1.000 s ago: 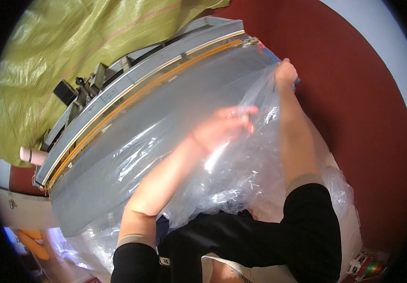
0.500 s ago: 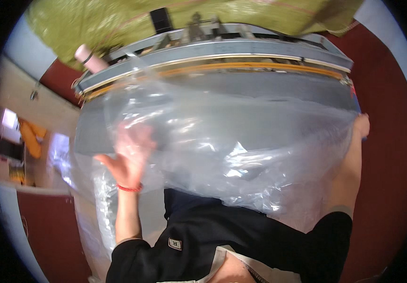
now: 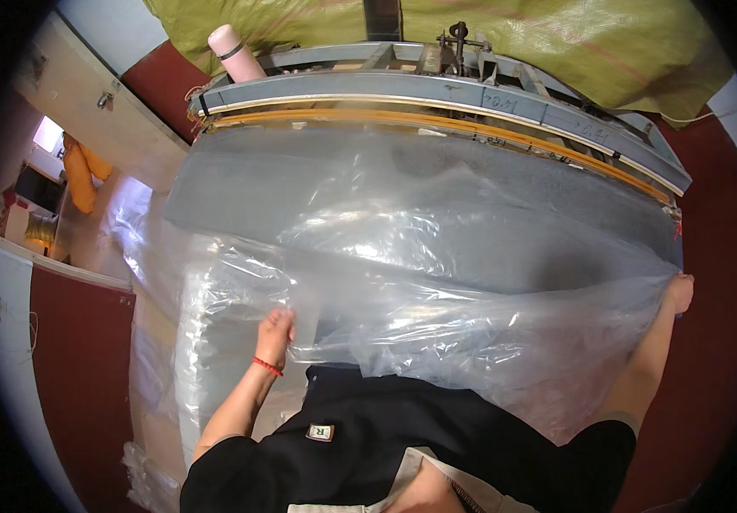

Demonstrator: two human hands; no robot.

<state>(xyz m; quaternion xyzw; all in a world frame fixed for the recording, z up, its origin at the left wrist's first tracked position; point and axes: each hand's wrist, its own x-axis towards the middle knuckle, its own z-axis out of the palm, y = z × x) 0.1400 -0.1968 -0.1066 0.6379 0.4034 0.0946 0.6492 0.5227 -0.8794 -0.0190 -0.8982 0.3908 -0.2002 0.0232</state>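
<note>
A large sheet of clear plastic film (image 3: 437, 299) lies loose and wrinkled across a grey table surface (image 3: 240, 171) in front of me. At the far right edge of the table, my right hand (image 3: 681, 293) is closed on the film's side and pulls it into taut folds. My left hand (image 3: 276, 333), with a red cord bracelet (image 3: 267, 367) at the wrist, is closed on the film's near edge, left of my body. Its fingertips are partly hidden by the curl of the hand.
Along the far side runs a grey metal frame (image 3: 343, 85) with orange strips (image 3: 334, 114) and a clamp (image 3: 461, 47). A pink bottle (image 3: 233, 53) stands at its left end. Yellow-green sheeting (image 3: 557, 43) hangs behind. More film (image 3: 193, 342) hangs at the left, near a door (image 3: 112, 98).
My left hand has come down nearer to me, from spread fingers over the film to closed on its edge. The film has come nearer with it. The view has shifted leftward.
</note>
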